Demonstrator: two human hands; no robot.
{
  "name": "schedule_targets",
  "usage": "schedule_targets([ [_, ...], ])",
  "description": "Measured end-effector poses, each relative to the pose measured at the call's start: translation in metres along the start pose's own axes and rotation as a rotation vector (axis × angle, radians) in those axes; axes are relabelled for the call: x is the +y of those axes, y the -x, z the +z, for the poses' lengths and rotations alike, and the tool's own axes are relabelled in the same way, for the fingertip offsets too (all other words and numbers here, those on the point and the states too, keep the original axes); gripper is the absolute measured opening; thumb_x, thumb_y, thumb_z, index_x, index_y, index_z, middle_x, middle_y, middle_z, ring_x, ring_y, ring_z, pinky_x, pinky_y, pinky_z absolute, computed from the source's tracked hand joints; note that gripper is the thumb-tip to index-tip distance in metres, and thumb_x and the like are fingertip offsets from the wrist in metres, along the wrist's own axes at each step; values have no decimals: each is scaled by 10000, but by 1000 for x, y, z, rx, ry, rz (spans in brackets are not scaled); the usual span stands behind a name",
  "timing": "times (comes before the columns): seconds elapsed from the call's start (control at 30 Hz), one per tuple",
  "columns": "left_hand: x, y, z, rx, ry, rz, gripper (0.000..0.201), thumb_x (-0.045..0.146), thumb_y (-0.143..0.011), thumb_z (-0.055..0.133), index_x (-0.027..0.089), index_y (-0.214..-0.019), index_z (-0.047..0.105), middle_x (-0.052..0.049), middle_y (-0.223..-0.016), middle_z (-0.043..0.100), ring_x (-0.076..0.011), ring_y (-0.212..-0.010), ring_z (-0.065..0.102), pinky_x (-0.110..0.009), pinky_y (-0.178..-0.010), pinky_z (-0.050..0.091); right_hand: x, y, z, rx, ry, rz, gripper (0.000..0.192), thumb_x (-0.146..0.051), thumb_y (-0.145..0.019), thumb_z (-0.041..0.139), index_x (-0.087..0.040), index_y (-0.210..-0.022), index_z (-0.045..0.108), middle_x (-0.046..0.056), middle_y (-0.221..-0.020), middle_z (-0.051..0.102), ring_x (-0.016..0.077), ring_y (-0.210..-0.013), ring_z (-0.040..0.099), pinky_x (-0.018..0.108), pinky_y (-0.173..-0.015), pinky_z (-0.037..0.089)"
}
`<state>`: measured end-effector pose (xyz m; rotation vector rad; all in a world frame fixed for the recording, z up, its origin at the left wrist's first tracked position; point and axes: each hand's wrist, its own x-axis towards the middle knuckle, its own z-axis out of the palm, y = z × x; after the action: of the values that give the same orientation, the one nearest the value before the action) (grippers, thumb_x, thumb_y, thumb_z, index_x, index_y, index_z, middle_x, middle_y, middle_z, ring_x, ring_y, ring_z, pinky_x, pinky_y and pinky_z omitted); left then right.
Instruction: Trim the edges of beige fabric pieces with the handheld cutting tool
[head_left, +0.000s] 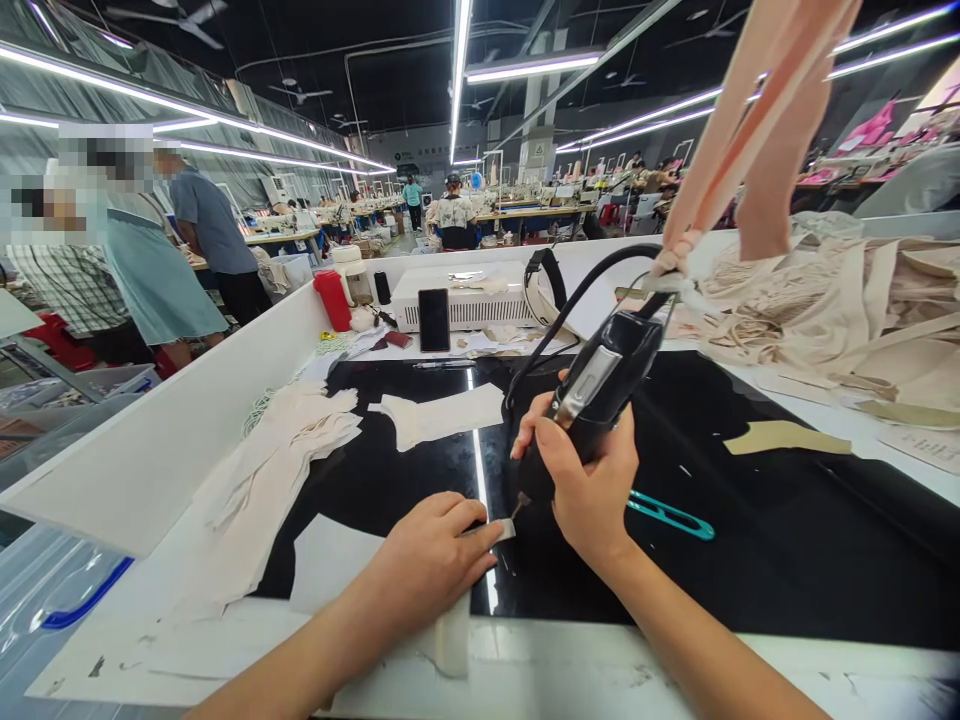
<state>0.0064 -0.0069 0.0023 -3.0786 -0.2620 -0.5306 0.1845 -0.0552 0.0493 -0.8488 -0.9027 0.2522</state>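
My right hand [589,480] is closed round a black corded handheld cutter [592,390], tilted with its thin metal tip pointing down to the left. Pink fabric strips [750,130] are tied at its upper end. Just left of the tip, my left hand [442,550] presses the end of a pale fabric strip [507,529] against the black mat [570,590], fingers held together. Most of this strip is hidden under that hand. A white sheet [334,560] lies beside my left wrist, and a teal slim tool [671,515] lies right of my right hand.
Layered pale fabric pieces [292,450] lie at the left, and a cut piece [442,415] lies ahead. Behind stand a phone [434,320], a white vented box [480,295] and a red container [332,300]. Cream fabric [847,290] is heaped at the right. White walls [187,450] edge the table.
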Motion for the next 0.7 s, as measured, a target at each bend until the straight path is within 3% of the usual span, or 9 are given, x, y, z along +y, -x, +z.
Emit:
schedule_targets([
  [0.7,1,-2,0,-6,39,-11,308,244,-1016,642,172,-1316,641,-72,-1141,655,-238,-1011,621,-405,-910,590,-4,10,-1,-11,-23,25,301,-179,-841,732,-263,-1061,545,-66,-797,686,115,-546,629,266,-509,567],
])
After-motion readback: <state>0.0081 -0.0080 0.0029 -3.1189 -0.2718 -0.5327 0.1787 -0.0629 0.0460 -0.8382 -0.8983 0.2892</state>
